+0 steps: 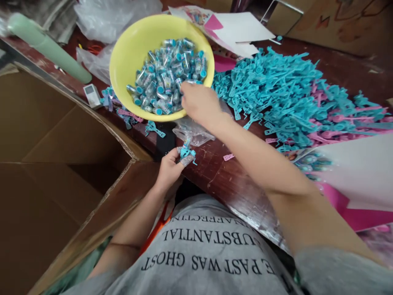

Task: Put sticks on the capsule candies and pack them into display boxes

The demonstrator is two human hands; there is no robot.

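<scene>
Grey shirt (211, 246) reads "PAST WAS GHOST". Yellow basin (125, 61) holds blue-capped vials (162, 78) — right hand (199, 100) at them, fingers unclear; left hand (170, 166) pinches turquoise piece (186, 151) — by desk's (211, 170) near edge.

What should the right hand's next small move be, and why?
Probably lift one small bottle from the yellow bowl toward the left hand: the right hand is down at the bottles, and the left pinches a blue plastic piece.

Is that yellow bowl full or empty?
Partly full: small blue-capped bottles lie heaped inside the yellow bowl, leaving much of its inner side bare.
</scene>
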